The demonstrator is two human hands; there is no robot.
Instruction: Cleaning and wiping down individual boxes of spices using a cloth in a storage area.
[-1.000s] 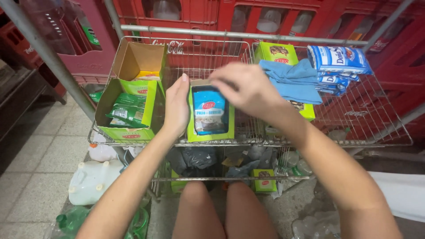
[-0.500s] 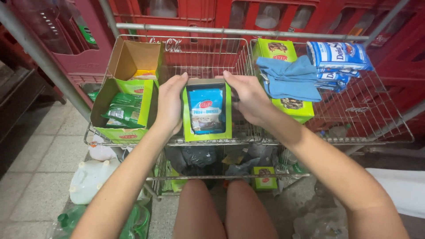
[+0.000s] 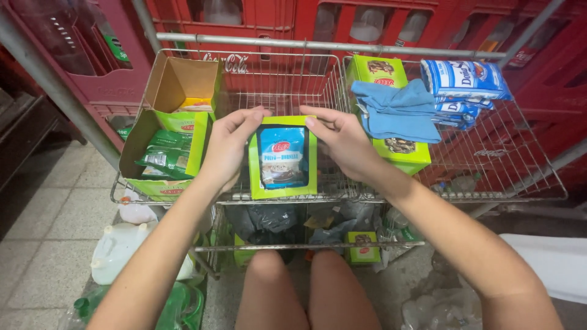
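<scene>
A green carton (image 3: 283, 189) lies flat on a wire shelf (image 3: 342, 183), open on top, with a blue pouch (image 3: 282, 156) inside. My left hand (image 3: 228, 145) grips the carton's upper left edge. At the upper right edge, my right hand (image 3: 343, 140) holds it with fingers curled over the rim. Both hands touch the carton, not the pouch.
At the left an open green and brown box (image 3: 171, 137) holds green packets (image 3: 164, 156). A blue cloth (image 3: 397, 110) lies on a green box (image 3: 400, 153) at the right, beside blue and white packs (image 3: 466, 85). Red crates (image 3: 342, 21) stand behind. A white jug (image 3: 116, 250) sits on the floor.
My right hand came down from above the carton and took its right edge. Both hands then slid up to the carton's top corners.
</scene>
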